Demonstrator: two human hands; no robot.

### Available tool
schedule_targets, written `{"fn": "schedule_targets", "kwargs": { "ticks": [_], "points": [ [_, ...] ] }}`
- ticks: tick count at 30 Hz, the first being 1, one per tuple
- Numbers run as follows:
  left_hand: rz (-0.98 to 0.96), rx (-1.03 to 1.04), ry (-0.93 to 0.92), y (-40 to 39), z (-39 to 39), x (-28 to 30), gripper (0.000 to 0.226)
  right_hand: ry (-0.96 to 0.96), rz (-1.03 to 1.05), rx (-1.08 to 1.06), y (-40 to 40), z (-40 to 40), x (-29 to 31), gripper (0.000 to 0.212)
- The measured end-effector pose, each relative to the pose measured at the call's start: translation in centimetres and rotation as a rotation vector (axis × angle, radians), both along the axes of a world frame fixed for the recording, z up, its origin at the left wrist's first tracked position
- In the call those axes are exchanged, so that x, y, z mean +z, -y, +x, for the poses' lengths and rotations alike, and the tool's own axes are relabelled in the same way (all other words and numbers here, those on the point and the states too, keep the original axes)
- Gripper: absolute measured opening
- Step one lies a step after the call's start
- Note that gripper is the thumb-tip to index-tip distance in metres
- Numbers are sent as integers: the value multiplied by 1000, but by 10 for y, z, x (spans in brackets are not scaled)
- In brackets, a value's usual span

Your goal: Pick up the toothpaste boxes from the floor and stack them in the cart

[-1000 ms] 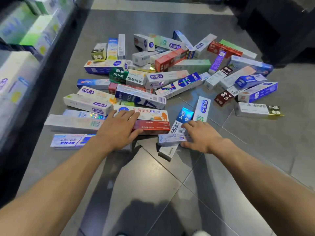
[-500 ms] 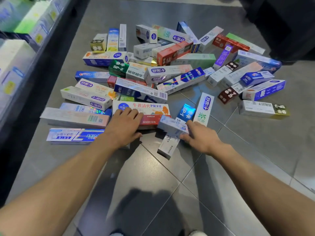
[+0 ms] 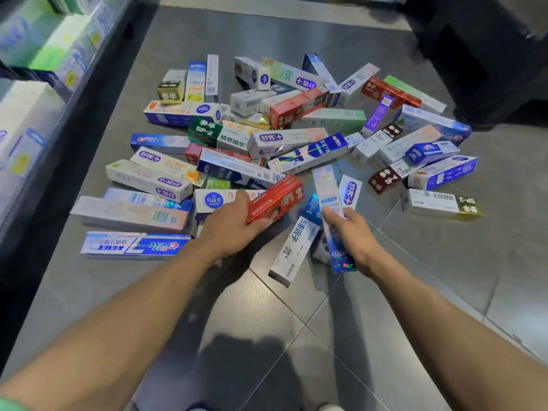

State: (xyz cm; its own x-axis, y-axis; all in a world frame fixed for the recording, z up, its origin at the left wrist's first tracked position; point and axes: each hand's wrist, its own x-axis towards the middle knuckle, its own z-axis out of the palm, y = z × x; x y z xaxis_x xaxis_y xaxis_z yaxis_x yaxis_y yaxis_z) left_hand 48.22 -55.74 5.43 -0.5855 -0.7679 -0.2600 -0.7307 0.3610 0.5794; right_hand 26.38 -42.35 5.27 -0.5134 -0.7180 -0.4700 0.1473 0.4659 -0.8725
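The toothpaste boxes (image 3: 284, 137) are lying in a loose heap across the grey tiled floor (image 3: 444, 292), spreading from the shelf side on the left toward the dark fixture (image 3: 489, 54) at the far right corner. The left hand (image 3: 228, 229) is reaching to the near edge of the heap and gripping a red box (image 3: 274, 200), fingers curled under its near end and thumb over the top, so the box is tilting up away from the tiles. The right hand (image 3: 353, 235) is gripping a holographic silver-blue box (image 3: 330, 212) lengthwise, fingers wrapped round its lower half, the box pointing away toward the pile. Between the two hands a white box with blue print (image 3: 293, 247) is lying flat on the floor, just beside the right hand. Left of the left hand, a long blue-and-white box (image 3: 133, 246) is resting at the near edge of the heap. Stocked shelves (image 3: 35, 84) are running along the left edge.
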Motion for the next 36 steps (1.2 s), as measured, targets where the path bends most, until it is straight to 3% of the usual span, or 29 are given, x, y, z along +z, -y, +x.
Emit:
{"fn": "schedule_targets", "kwargs": {
  "ticks": [4, 11, 15, 18, 21, 23, 27, 29, 36],
  "points": [
    [378, 257, -350, -15, -2, 53, 48, 177, -57, -102, 15, 18, 59, 19],
    [507, 472, -602, -28, -12, 232, 38, 281, -107, -50, 26, 47, 261, 12],
    [525, 570, -746, -25, -13, 393, 56, 315, -189, -42, 35, 59, 418, 6],
    [553, 607, -812, -21, -8, 520, 89, 310, -272, -16, 37, 67, 540, 9],
    [527, 585, -901, -22, -7, 638, 77, 300, -359, 7, 33, 72, 659, 19],
    [489, 575, -922, -27, -7, 707, 69, 286, -396, 25, 22, 78, 728, 12],
    [422, 513, -1021, -50, -13, 814, 63, 251, -454, -65, -4, 80, 832, 16],
    [432, 447, -1045, -65, -12, 849, 57, 221, -454, -101, -24, 85, 871, 15],
    [540, 195, -1006, -124, -10, 920, 74, 48, -534, -321, -110, 110, 956, 19]
  ]
}}
